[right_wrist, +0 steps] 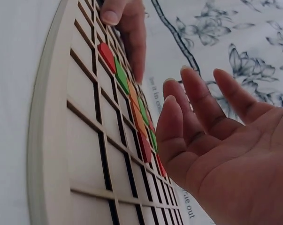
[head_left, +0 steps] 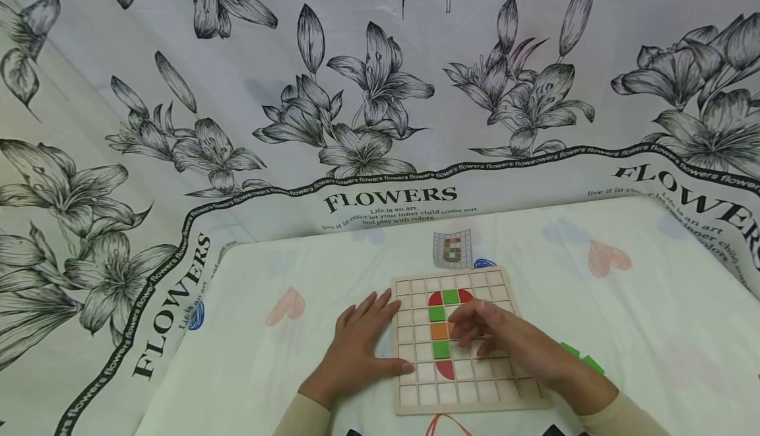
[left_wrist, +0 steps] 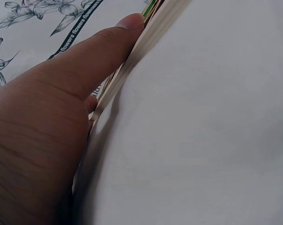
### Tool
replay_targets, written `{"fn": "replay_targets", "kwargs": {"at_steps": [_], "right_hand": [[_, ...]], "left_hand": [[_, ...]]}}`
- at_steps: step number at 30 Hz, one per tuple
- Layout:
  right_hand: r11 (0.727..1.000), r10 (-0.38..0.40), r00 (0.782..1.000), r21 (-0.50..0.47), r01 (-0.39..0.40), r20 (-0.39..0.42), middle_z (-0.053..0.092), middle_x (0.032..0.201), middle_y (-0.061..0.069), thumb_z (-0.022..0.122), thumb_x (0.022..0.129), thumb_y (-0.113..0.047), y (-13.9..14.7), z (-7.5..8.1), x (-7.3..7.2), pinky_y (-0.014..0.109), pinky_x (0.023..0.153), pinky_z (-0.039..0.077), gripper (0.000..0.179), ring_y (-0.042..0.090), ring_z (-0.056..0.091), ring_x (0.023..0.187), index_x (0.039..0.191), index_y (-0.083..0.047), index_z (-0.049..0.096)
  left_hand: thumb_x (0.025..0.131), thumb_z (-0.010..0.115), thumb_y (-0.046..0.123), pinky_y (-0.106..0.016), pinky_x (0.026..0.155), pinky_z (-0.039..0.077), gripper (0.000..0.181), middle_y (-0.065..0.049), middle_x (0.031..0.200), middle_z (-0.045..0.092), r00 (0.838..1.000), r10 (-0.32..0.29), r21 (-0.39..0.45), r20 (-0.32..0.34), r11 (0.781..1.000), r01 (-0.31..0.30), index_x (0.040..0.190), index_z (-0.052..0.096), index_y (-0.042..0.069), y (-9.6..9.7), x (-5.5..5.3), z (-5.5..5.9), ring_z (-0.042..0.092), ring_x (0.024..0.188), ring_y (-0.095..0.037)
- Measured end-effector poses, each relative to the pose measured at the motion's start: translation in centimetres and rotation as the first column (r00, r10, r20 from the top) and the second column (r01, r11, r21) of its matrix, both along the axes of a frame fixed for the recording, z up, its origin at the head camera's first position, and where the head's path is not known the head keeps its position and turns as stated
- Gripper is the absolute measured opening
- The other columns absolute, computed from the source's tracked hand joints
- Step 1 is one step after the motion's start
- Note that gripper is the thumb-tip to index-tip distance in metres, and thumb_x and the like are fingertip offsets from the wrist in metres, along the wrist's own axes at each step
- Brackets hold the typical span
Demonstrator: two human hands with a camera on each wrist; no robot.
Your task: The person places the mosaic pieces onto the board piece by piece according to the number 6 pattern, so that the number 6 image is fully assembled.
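Note:
A wooden grid board (head_left: pixel 410 396) lies on the table, with coloured pieces set in its cells. Among them are a red rounded piece (head_left: pixel 444 370), a green square (head_left: pixel 441 349) and an orange square (head_left: pixel 439 331). My left hand (head_left: pixel 359 350) rests at the board's left edge, fingers spread and thumb on the rim; the left wrist view shows that thumb (left_wrist: pixel 118 40) against the side. Over the board's middle hovers my right hand (head_left: pixel 505 337), fingers loosely bent. In the right wrist view nothing shows between its fingers (right_wrist: pixel 204 103). It hides some cells in the head view.
Behind the board lies a small pattern card (head_left: pixel 452 249) with a coloured grid design. Loose green squares (head_left: pixel 592 364) lie right of the board, partly behind my right forearm. An orange cord (head_left: pixel 445 424) shows at the near edge. A flower-printed curtain (head_left: pixel 380 126) hangs behind the table.

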State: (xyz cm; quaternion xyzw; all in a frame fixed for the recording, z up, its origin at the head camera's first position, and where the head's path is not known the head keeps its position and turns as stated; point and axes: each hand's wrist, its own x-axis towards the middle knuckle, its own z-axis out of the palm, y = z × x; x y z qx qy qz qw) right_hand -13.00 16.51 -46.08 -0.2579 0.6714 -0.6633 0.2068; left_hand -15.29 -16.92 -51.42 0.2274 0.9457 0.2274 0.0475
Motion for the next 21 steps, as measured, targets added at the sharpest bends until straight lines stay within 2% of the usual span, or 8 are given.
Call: {"fn": "replay_targets", "kwargs": {"at_steps": [8, 14, 21], "right_hand": [[0.998, -0.046, 0.998, 0.055, 0.043, 0.051, 0.060, 0.136, 0.027, 0.014, 0.121, -0.035, 1.7, 0.1, 0.0, 0.037, 0.098, 0.055, 0.061, 0.039, 0.061, 0.122, 0.146, 0.005, 0.053], [0.999, -0.049, 0.999, 0.022, 0.049, 0.004, 0.059, 0.137, 0.032, 0.013, 0.121, -0.029, 3.5, -0.5, -0.1, 0.036, 0.097, 0.055, 0.059, 0.037, 0.062, 0.122, 0.147, 0.008, 0.050], [0.988, -0.107, 0.994, 0.109, 0.110, -0.029, 0.061, 0.135, 0.025, 0.014, 0.121, -0.029, 6.1, -1.3, 0.3, 0.034, 0.096, 0.056, 0.058, 0.030, 0.064, 0.121, 0.151, 0.006, 0.049]], "left_hand": [[0.079, 0.073, 0.088, -0.059, 0.126, 0.008, 0.112, 0.014, 0.178, 0.023, 1.000, 0.001, 0.014, 0.006, 1.000, -0.001, 0.171, 0.041, 0.031, 0.0, -0.1, 0.1, 0.012, 0.164, -0.016], [0.079, 0.072, 0.088, -0.059, 0.126, 0.008, 0.112, 0.015, 0.178, 0.023, 1.000, -0.001, 0.009, 0.010, 1.000, 0.001, 0.171, 0.041, 0.032, 0.0, -0.1, 0.1, 0.011, 0.164, -0.015], [0.079, 0.071, 0.089, -0.058, 0.127, 0.008, 0.112, 0.016, 0.178, 0.022, 1.000, 0.000, 0.006, 0.010, 1.000, 0.000, 0.171, 0.040, 0.032, 0.0, -0.1, 0.1, 0.010, 0.164, -0.014]]}}
